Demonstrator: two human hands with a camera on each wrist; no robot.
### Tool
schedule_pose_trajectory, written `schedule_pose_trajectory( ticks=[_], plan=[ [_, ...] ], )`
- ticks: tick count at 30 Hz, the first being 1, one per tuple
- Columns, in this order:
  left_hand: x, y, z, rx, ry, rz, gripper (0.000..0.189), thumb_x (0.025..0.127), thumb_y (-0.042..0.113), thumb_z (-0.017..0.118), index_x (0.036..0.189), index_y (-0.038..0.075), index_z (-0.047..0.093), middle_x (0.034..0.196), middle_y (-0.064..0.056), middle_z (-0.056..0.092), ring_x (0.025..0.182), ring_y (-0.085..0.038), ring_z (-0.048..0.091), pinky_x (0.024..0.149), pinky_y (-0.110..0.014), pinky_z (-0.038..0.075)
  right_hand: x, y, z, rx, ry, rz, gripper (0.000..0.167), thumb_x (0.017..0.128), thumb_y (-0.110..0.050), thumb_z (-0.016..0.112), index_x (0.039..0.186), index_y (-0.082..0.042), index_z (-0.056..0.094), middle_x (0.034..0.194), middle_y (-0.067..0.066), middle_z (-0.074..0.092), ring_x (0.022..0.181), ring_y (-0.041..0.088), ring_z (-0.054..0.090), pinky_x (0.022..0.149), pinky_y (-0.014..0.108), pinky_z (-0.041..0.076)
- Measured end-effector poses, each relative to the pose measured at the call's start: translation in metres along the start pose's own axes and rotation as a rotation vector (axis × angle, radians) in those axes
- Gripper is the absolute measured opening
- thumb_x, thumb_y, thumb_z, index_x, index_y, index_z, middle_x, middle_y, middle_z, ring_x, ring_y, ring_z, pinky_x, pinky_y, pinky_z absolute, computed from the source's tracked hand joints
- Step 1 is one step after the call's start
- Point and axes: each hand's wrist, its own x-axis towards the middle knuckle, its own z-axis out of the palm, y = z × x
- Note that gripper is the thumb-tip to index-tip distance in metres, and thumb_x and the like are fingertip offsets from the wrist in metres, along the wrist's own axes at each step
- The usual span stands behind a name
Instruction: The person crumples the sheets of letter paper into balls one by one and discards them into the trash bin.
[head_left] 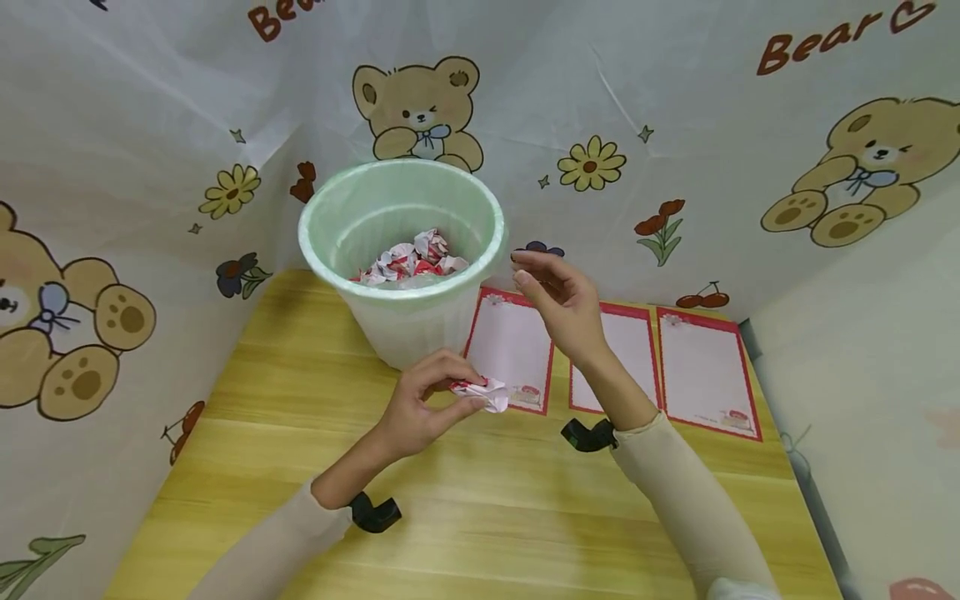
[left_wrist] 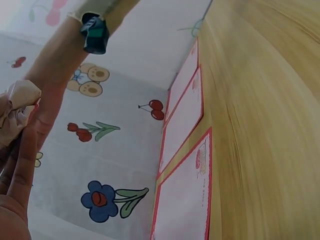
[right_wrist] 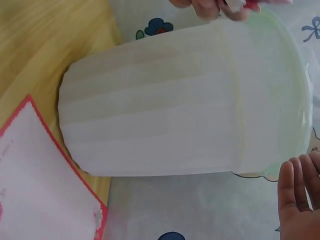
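In the head view my left hand (head_left: 429,402) pinches a crumpled paper ball (head_left: 487,393), white with red edges, between thumb and fingers, in front of the bin. The left wrist view shows the same crumpled paper (left_wrist: 20,107) at its left edge. My right hand (head_left: 564,302) is raised beside the bin's right rim, fingers loosely bent, holding nothing. A pale green plastic bin (head_left: 420,321) stands upright at the back of the table. Several crumpled papers (head_left: 401,260) lie inside it. The right wrist view has the right fingertips (right_wrist: 295,167) close by the bin's rim.
Three red-bordered sheets of paper lie in a row right of the bin: a near one (head_left: 513,354), a middle one (head_left: 618,333) partly behind the right forearm, and a far-right one (head_left: 708,371). They lie on a wood-grain table (head_left: 480,508). A bear-print cloth (head_left: 525,92) hangs behind.
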Motion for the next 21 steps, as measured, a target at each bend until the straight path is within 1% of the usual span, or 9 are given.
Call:
schedule_pose_trajectory(
  ticks=[4, 7, 11, 16, 21],
  plan=[
    [-0.002, 0.001, -0.002, 0.006, 0.002, -0.006, 0.031, 0.086, -0.013, 0.081, 0.109, 0.007, 0.075, 0.106, -0.011, 0.07, 0.101, -0.01, 0.066, 0.087, -0.022, 0.065, 0.022, 0.002, 0.001, 0.003, -0.012, 0.02, 0.035, 0.106, -0.01, 0.068, 0.14, -0.006, 0.068, 0.138, 0.018, 0.068, 0.115, 0.018, 0.07, 0.101, 0.023, 0.06],
    [-0.004, 0.002, -0.003, 0.006, 0.001, -0.025, 0.03, 0.088, -0.011, 0.08, 0.11, 0.008, 0.075, 0.107, -0.011, 0.07, 0.102, -0.009, 0.067, 0.087, -0.023, 0.065, 0.036, 0.003, 0.003, 0.026, -0.022, 0.077, 0.037, 0.107, -0.018, 0.068, 0.143, -0.01, 0.067, 0.14, 0.011, 0.068, 0.116, 0.017, 0.072, 0.103, 0.025, 0.061],
    [-0.008, 0.002, -0.004, 0.004, 0.005, -0.049, 0.03, 0.088, -0.011, 0.08, 0.111, 0.008, 0.075, 0.108, -0.011, 0.07, 0.103, -0.009, 0.067, 0.087, -0.024, 0.065, 0.054, 0.006, 0.008, 0.07, -0.035, 0.155, 0.037, 0.108, -0.025, 0.068, 0.144, -0.015, 0.067, 0.143, 0.007, 0.067, 0.123, 0.019, 0.072, 0.105, 0.028, 0.061],
    [-0.011, 0.0, -0.005, 0.009, 0.016, -0.048, 0.03, 0.088, -0.012, 0.08, 0.111, 0.007, 0.075, 0.107, -0.011, 0.07, 0.102, -0.009, 0.067, 0.085, -0.024, 0.066, 0.068, 0.008, 0.016, 0.13, -0.055, 0.205, 0.042, 0.108, -0.023, 0.067, 0.149, -0.015, 0.063, 0.152, 0.009, 0.062, 0.132, 0.032, 0.068, 0.107, 0.032, 0.061],
    [-0.014, 0.0, -0.006, 0.002, 0.024, -0.051, 0.03, 0.088, -0.012, 0.08, 0.111, 0.007, 0.075, 0.109, -0.012, 0.07, 0.103, -0.009, 0.067, 0.085, -0.025, 0.066, 0.072, 0.01, 0.02, 0.152, -0.073, 0.224, 0.044, 0.108, -0.02, 0.065, 0.152, -0.015, 0.06, 0.153, 0.013, 0.059, 0.135, 0.042, 0.063, 0.106, 0.033, 0.062]
  ],
)
